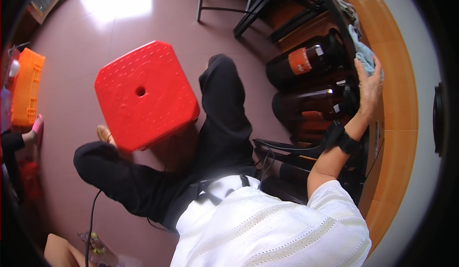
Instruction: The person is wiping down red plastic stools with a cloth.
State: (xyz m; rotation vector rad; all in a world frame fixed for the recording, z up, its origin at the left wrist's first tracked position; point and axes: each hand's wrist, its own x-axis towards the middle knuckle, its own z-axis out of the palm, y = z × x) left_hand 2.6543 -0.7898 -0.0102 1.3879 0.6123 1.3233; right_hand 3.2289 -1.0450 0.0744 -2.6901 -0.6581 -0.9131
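Note:
My right hand (369, 89) reaches along the right side, fingers closed on a pale blue cloth (363, 56) at the dark edge (346, 37) beside an orange wooden ledge (398, 133). A black band with a device (340, 138) is on that forearm. Just left of the hand are two large dark brown containers (282, 71) with orange labels. My left hand is out of view. A red plastic stool (143, 104) stands between my dark-trousered legs.
A black folding frame (220, 9) stands at the top. An orange crate (26, 87) and another person's foot in a pink slipper (37, 128) are at the left. A bare limb (62, 252) and a plastic bag (95, 245) show at lower left. Black cables lie near my legs.

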